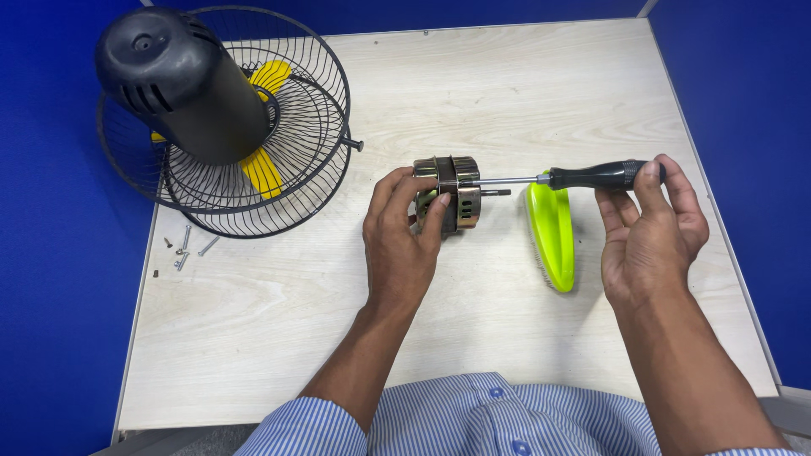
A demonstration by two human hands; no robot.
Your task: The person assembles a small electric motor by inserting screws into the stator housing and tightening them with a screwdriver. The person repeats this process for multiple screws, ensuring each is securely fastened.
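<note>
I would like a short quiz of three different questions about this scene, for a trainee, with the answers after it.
1. True or false: the left hand holds the fan motor on the table.
2. Which tool does the right hand hold? A) pliers B) screwdriver C) hammer
3. What lies on the table between the two hands, under the tool's handle?

Key
1. True: its fingers wrap the metal motor body.
2. B: the black handle is in the fingers and the shaft points at the motor.
3. A lime green brush. The fan cage and the loose screws lie far to the left.
</note>
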